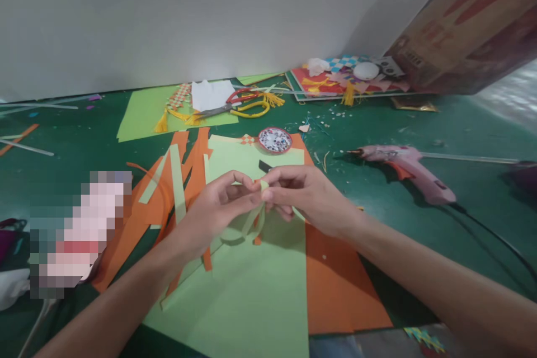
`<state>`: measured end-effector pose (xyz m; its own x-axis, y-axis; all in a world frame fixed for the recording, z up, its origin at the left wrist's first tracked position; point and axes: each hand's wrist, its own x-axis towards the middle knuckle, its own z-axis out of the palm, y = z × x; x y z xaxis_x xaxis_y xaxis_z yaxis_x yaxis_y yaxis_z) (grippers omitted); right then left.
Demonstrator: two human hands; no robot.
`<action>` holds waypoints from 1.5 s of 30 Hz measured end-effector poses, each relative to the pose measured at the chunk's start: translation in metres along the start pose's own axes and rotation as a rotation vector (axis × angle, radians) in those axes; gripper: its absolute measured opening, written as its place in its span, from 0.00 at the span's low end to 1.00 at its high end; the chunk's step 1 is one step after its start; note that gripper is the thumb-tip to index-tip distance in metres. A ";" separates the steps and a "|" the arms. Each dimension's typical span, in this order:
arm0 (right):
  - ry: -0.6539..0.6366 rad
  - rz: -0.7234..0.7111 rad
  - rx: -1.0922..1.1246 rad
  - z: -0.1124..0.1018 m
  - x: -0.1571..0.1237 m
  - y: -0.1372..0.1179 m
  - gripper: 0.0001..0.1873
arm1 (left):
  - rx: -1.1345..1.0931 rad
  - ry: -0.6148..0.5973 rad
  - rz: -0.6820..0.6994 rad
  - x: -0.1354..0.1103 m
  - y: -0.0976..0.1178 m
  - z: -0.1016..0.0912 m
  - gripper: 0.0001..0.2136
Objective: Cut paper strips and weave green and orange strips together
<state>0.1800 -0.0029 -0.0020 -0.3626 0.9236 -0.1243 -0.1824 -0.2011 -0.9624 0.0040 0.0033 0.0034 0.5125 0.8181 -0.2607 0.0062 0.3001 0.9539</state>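
Observation:
Both hands meet above the light green paper sheet (260, 302). My left hand (229, 196) is closed, thumb and fingertips pinching woven paper strips with a bit of orange showing. From the other side my right hand (306, 196) pinches a pale green paper strip (263, 184) of the same piece. Loose strip ends (254, 224) curl down below the fingers, and their far ends are partly hidden. Orange paper (335, 285) lies beneath the green sheet. Cut orange strips (197, 173) and pale green strips (178, 184) fan out beyond my left hand.
A pink glue gun (406, 168) with a black cord lies at right. Yellow- and red-handled scissors (247, 106) rest at the back beside yellow tassels (161, 123). A round dish (274, 140) of small beads stands ahead. A blurred-out object (84, 229) is at left.

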 end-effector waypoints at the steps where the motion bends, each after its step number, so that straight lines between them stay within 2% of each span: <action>1: 0.012 -0.012 -0.003 0.000 0.000 0.001 0.14 | 0.032 0.018 -0.015 0.000 0.000 0.000 0.10; 3: 0.034 -0.031 -0.005 -0.001 0.000 0.002 0.13 | 0.083 0.038 -0.033 0.001 -0.001 0.000 0.11; 7: 0.041 -0.035 -0.029 -0.001 0.001 0.002 0.13 | 0.166 0.000 -0.042 0.000 -0.001 0.000 0.14; 12: 0.033 -0.039 -0.021 0.000 0.001 0.001 0.15 | 0.206 -0.001 -0.035 -0.001 -0.002 -0.001 0.14; 20: 0.011 -0.029 -0.007 0.000 0.000 -0.002 0.13 | 0.143 -0.021 -0.048 -0.001 0.000 0.000 0.11; 27: -0.075 -0.061 0.032 -0.001 -0.001 -0.001 0.08 | -0.041 -0.100 -0.035 -0.001 0.001 -0.001 0.07; 32: -0.142 -0.057 0.071 0.000 0.000 -0.003 0.07 | -0.061 -0.157 -0.005 -0.002 0.000 -0.002 0.07; 38: -0.140 -0.016 0.021 -0.003 -0.002 -0.001 0.11 | -0.067 -0.140 0.019 -0.003 0.001 -0.001 0.08; 45: -0.160 -0.020 -0.045 -0.006 -0.002 -0.002 0.11 | -0.011 -0.135 0.016 -0.004 0.005 0.001 0.09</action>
<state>0.1862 -0.0024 -0.0007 -0.5010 0.8628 -0.0680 -0.1510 -0.1646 -0.9747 0.0029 0.0013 0.0090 0.6235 0.7495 -0.2225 -0.0116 0.2934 0.9559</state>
